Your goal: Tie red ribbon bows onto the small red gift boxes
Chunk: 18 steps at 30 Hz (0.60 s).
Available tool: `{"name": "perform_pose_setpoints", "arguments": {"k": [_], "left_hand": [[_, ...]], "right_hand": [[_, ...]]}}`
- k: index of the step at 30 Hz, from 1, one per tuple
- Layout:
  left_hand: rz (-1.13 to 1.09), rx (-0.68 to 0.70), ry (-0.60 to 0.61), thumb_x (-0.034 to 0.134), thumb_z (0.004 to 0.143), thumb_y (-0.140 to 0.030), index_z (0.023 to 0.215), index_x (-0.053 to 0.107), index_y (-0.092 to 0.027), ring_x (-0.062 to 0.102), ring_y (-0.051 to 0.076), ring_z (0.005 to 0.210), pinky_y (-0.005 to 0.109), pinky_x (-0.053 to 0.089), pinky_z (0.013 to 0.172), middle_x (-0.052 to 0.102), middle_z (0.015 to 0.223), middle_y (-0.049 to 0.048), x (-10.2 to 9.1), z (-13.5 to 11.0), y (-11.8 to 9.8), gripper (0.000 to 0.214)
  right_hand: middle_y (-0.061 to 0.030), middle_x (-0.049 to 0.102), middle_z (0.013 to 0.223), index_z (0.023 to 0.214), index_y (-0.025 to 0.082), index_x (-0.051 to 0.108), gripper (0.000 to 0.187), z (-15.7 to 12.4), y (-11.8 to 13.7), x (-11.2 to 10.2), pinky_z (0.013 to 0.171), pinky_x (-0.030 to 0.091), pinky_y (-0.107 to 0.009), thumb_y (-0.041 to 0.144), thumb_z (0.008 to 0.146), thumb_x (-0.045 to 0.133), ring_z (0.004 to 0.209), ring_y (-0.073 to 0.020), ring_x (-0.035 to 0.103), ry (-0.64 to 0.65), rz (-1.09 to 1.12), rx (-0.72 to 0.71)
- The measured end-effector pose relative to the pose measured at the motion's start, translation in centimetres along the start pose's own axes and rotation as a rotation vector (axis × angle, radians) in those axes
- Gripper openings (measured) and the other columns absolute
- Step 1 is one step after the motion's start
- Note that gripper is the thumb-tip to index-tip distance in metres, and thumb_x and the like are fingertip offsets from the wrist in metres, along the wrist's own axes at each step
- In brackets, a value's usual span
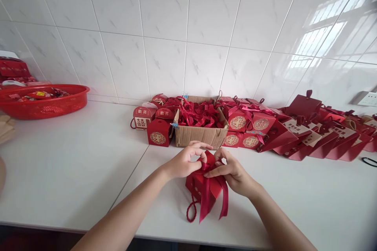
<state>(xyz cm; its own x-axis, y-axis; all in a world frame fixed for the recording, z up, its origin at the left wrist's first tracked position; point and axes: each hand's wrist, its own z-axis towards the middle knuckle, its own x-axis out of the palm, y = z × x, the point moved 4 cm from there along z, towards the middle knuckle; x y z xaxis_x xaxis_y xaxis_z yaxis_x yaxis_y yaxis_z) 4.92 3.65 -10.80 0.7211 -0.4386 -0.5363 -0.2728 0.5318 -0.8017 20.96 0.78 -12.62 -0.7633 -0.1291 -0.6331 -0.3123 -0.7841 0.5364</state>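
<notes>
A small red gift box [198,190] stands on the white counter [73,172] in front of me. A dark red ribbon [209,198] is wrapped over its top, and two long tails hang down its front. A red cord loop [191,212] trails from its lower left. My left hand [185,160] pinches the ribbon at the top of the box from the left. My right hand [228,170] pinches the same ribbon from the right, forefinger stretched toward the knot. Both hands meet above the box.
Behind the box sits a cardboard carton [200,135] full of red ribbons. Finished red boxes [159,131] stand to its left. More boxes and flat red bags [309,137] line the wall to the right. A red plastic basket [44,104] rests far left.
</notes>
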Motion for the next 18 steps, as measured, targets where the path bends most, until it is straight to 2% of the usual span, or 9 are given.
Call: {"name": "perform_pose_setpoints", "arguments": {"k": [5,9,12,16,18], "left_hand": [[0.036,-0.005,-0.042,0.041,0.07,-0.011,0.061,0.049,-0.019,0.035,0.024,0.12,0.043,0.025,0.106,0.057,0.118,0.0007,0.0,0.1,0.5,0.015],[0.049,0.009,-0.019,0.047,0.073,-0.019,0.068,0.05,-0.02,0.034,0.025,0.119,0.043,0.026,0.105,0.056,0.119,0.0027,-0.1,-0.1,0.1,0.007],[0.039,0.013,-0.021,0.049,0.079,-0.029,0.069,0.049,-0.02,0.034,0.025,0.12,0.043,0.026,0.105,0.056,0.119,0.0049,0.0,-0.3,-0.4,0.013],[-0.073,-0.02,0.033,0.044,0.072,-0.018,0.067,0.047,-0.02,0.033,0.025,0.124,0.041,0.026,0.106,0.055,0.122,0.0025,0.2,-0.3,-0.7,0.006],[-0.088,-0.031,0.034,0.042,0.068,-0.013,0.066,0.048,-0.02,0.033,0.025,0.125,0.04,0.026,0.107,0.055,0.123,0.001,0.3,-0.3,-0.7,0.009]], "right_hand": [[-0.0048,0.043,0.088,0.098,0.037,0.072,0.04,0.0,0.2,0.1,0.079,0.045,-0.039,0.022,0.095,0.035,0.086,-0.0176,0.046,-0.006,-0.007,-0.011],[-0.0044,0.042,0.086,0.097,0.037,0.072,0.042,0.1,0.2,0.1,0.077,0.045,-0.037,0.021,0.095,0.034,0.083,-0.0164,0.045,-0.013,-0.001,0.001],[-0.0043,0.042,0.087,0.098,0.037,0.072,0.041,0.1,0.2,0.1,0.076,0.044,-0.036,0.02,0.095,0.035,0.085,-0.0161,0.046,-0.02,0.033,-0.004],[-0.0044,0.042,0.088,0.096,0.037,0.072,0.04,0.0,0.1,0.2,0.074,0.044,-0.035,0.018,0.095,0.038,0.085,-0.0162,0.045,-0.027,0.067,-0.019],[-0.0045,0.043,0.088,0.095,0.037,0.073,0.041,0.0,0.0,0.2,0.075,0.044,-0.035,0.017,0.095,0.036,0.084,-0.0159,0.046,-0.028,0.075,-0.015]]}}
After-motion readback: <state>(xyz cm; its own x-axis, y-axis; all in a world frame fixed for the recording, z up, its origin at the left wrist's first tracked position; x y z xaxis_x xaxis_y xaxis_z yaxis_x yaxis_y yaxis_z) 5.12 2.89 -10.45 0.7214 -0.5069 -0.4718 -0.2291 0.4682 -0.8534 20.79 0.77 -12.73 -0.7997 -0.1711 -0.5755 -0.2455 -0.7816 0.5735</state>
